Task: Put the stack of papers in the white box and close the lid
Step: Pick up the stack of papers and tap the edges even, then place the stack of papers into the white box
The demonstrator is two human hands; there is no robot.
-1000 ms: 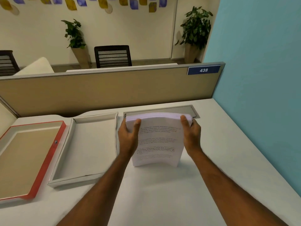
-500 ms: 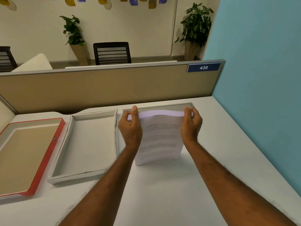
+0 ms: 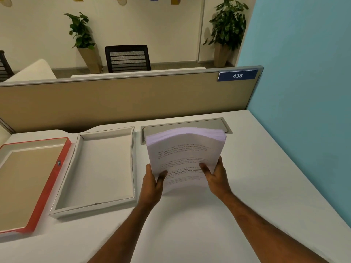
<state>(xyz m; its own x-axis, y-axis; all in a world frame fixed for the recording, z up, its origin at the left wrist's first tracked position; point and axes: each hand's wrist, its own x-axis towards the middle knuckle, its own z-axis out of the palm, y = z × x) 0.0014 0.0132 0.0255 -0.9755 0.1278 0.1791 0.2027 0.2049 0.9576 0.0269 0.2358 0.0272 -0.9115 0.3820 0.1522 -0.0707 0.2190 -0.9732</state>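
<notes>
white box (image 3: 98,168) empty, papers (image 3: 184,154) outside it

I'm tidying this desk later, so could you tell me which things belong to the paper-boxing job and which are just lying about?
Job: stack of papers, white box, left hand, right hand.

Lying about: red-edged tray, metal desk hatch, black chair, potted plants.

Printed text on stack of papers (image 3: 183,160) blurred — unreadable.

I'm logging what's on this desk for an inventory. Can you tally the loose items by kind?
White open box: 1
Red-edged tray or lid: 1
Stack of papers, held by the left hand and right hand: 1
Total: 3
</notes>
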